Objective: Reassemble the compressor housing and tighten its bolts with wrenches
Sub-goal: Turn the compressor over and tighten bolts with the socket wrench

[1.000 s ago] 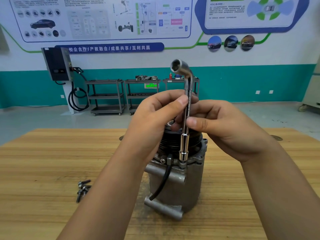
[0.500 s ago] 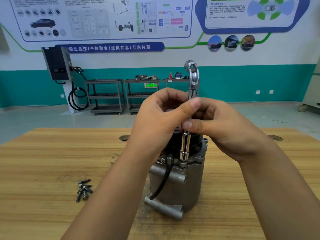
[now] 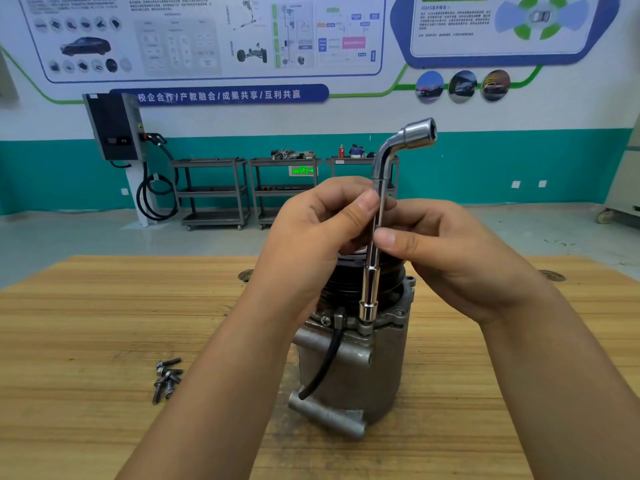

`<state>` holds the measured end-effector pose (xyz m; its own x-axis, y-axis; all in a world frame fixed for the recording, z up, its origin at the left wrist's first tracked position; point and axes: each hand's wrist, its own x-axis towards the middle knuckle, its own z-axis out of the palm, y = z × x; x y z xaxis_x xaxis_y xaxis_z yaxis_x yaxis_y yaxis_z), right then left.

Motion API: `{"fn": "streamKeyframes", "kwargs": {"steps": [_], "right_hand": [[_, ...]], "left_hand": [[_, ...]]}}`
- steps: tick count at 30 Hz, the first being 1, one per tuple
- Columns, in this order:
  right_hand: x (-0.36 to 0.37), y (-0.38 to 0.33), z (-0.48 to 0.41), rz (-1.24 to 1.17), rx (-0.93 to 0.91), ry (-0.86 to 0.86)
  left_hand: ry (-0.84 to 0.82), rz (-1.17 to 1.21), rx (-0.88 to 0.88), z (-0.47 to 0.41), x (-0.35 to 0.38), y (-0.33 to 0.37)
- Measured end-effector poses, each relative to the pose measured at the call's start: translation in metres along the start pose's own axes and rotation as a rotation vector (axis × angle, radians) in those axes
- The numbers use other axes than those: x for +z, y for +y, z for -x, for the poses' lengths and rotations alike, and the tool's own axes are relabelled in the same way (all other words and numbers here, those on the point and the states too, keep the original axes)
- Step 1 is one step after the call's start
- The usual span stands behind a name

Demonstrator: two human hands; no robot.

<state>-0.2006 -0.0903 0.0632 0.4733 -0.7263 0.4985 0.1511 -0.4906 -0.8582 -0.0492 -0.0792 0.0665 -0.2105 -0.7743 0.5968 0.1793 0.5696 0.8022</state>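
Compressor housing (image 3: 363,372) stands upright at mid-desk with the pulley end up, so the flange fasteners face the person. L-shaped socket wrench (image 3: 371,271) is held vertical. Its lower socket sits on the near flange, presumably over a bolt head, which is hidden. Left hand (image 3: 311,244) pinches the upper shaft between thumb and fingers. Right hand (image 3: 460,265) pinches it just below, with the thumb on the steel.

Judgement: this light two-handed fingertip hold suits spinning the bolt down, not final torque.

Loose bolts (image 3: 168,379) lie heaped toward the left edge of the desk (image 3: 86,323), apart from the housing, likely waiting to be fitted.
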Motion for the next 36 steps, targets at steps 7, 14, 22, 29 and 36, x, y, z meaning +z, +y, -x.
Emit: {"fn": "streamKeyframes", "kwargs": {"steps": [7, 14, 22, 29, 36], "right_hand": [[-0.0021, 0.0018, -0.0003, -0.052, -0.001, -0.025], [-0.0010, 0.0036, -0.0015, 0.006, -0.027, 0.014], [-0.0001, 0.0032, -0.0026, 0.055, -0.025, 0.021], [-0.0007, 0.0015, -0.0007, -0.013, -0.024, -0.040], [-0.0024, 0.0019, 0.0007, -0.049, 0.002, -0.054]], "left_hand": [[0.004, 0.013, 0.011, 0.0014, 0.0010, 0.0023], [-0.029, 0.108, 0.001, 0.0009, -0.0011, 0.0006], [0.004, 0.011, 0.042, 0.0013, 0.0015, 0.0008], [-0.019, -0.021, 0.013, 0.0019, 0.0014, 0.0040], [-0.021, -0.003, -0.004, 0.0010, 0.0002, 0.0016]]}}
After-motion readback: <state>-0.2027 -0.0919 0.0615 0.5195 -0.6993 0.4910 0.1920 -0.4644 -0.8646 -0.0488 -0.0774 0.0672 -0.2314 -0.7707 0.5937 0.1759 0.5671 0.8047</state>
